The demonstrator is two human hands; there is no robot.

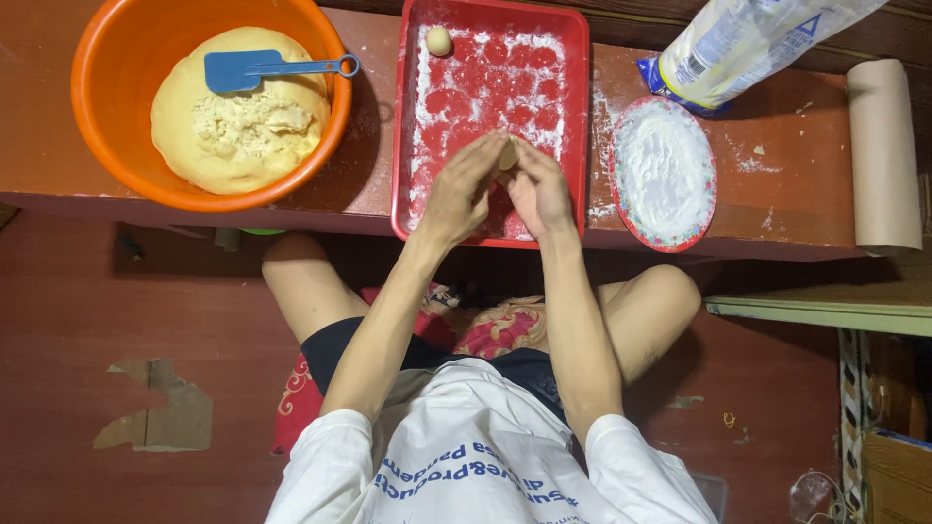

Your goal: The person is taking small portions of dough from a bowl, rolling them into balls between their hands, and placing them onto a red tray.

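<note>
— What are the hands doing?
— The left hand [464, 189] and right hand [537, 192] are pressed together around a small pale piece of dough [508, 153], both grasping it above the flour-dusted red rectangular plastic tray [575, 116] on the dark red desk [777, 209].
— Anything in the tray?
— One small round dough ball [439, 41], at its far corner.
— And alongside?
— An orange plastic bowl [112, 116] of yellow dough to the left.

Orange bowl [107, 116], blue scraper [238, 70], flour plate [663, 173], paper roll [882, 155].
</note>
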